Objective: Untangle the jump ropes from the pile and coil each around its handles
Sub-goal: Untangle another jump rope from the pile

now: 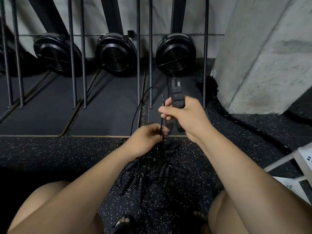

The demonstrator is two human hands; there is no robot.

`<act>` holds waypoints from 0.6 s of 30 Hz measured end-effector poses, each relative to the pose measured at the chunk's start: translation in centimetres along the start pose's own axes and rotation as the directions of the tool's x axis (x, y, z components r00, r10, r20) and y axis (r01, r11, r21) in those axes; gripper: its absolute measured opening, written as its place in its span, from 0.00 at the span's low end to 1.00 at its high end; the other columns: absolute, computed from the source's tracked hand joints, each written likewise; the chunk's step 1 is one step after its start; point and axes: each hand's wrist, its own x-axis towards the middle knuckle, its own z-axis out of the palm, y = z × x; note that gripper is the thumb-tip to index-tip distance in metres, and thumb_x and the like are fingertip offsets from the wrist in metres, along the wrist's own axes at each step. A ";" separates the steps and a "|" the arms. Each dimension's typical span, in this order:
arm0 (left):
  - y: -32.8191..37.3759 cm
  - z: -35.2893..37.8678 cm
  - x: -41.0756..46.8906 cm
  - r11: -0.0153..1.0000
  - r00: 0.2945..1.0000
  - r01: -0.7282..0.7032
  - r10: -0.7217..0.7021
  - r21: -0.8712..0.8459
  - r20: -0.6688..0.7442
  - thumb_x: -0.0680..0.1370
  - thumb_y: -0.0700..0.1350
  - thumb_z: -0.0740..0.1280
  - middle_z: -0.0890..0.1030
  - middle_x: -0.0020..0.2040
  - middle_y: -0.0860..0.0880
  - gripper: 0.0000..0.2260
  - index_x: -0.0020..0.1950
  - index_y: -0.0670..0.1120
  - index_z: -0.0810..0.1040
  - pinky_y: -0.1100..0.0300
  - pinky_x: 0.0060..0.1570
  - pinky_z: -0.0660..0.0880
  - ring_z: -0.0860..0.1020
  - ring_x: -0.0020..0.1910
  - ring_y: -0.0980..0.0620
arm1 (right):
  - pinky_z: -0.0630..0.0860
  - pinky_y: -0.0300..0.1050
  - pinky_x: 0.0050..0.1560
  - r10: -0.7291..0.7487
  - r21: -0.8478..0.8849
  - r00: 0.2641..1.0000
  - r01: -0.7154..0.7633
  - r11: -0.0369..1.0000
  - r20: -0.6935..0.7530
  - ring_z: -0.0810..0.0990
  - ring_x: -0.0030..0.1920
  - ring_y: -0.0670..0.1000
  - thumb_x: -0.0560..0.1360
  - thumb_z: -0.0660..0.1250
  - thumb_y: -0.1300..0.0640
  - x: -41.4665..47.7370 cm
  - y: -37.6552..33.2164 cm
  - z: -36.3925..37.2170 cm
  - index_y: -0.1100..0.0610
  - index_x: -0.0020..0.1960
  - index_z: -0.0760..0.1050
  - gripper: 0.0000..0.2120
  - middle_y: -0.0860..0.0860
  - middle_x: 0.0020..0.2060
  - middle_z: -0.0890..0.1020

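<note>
The right hand [184, 116] is gripping black handles [177, 97] upright, fingers curled round them. The left hand [148, 137] is pinching a thin cord [161, 124] above the pile of jump ropes [152, 169], which is lying on speckled rubber floor [50, 152] before flywheels [116, 54] and a concrete pillar [261, 56].

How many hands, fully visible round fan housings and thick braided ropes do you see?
Hands: 2, left hand pinching a thin rope, right hand gripping a handle
Round fan housings: 3
Thick braided rope: 1
Total: 6

One head-worn camera looks forward and down. The rope pile [152, 168] lies near at 6 o'clock, fan housings [116, 54] farther at 12.
</note>
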 end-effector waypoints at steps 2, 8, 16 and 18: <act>-0.8 0.4 0.4 0.996 1.000 -0.019 0.020 0.082 -0.012 0.84 0.38 0.68 0.87 0.54 0.54 0.11 0.57 0.54 0.84 0.54 0.63 0.77 0.84 0.57 0.50 | 0.81 0.45 0.44 -0.046 0.049 0.999 0.046 0.998 -0.006 0.87 0.41 0.54 0.75 0.78 0.68 -0.1 -0.6 -0.5 0.61 0.51 0.80 0.10 0.55 0.39 0.86; -0.9 0.2 1.2 0.973 0.979 -0.089 0.124 0.211 -0.160 0.83 0.46 0.73 0.85 0.50 0.55 0.05 0.50 0.56 0.84 0.65 0.55 0.76 0.82 0.51 0.59 | 0.82 0.46 0.45 -0.095 0.136 0.994 0.101 0.986 -0.048 0.87 0.42 0.55 0.75 0.78 0.68 -0.4 -1.5 -1.0 0.63 0.52 0.80 0.10 0.67 0.46 0.87; -1.7 -0.1 1.6 0.898 0.944 -0.146 0.252 0.416 -0.214 0.78 0.42 0.78 0.84 0.47 0.59 0.09 0.51 0.56 0.83 0.70 0.50 0.75 0.82 0.47 0.63 | 0.81 0.46 0.44 -0.079 0.198 0.995 0.089 0.976 -0.058 0.87 0.43 0.55 0.75 0.78 0.68 -0.2 -1.7 -1.0 0.63 0.52 0.79 0.10 0.70 0.50 0.85; -1.6 -0.3 1.6 0.897 0.945 -0.133 0.244 0.422 -0.219 0.79 0.42 0.76 0.86 0.47 0.59 0.07 0.55 0.52 0.86 0.72 0.49 0.75 0.83 0.47 0.63 | 0.81 0.46 0.44 -0.078 0.189 0.995 0.089 0.978 -0.067 0.86 0.43 0.56 0.75 0.78 0.68 -0.2 -1.7 -1.0 0.63 0.52 0.79 0.10 0.71 0.50 0.85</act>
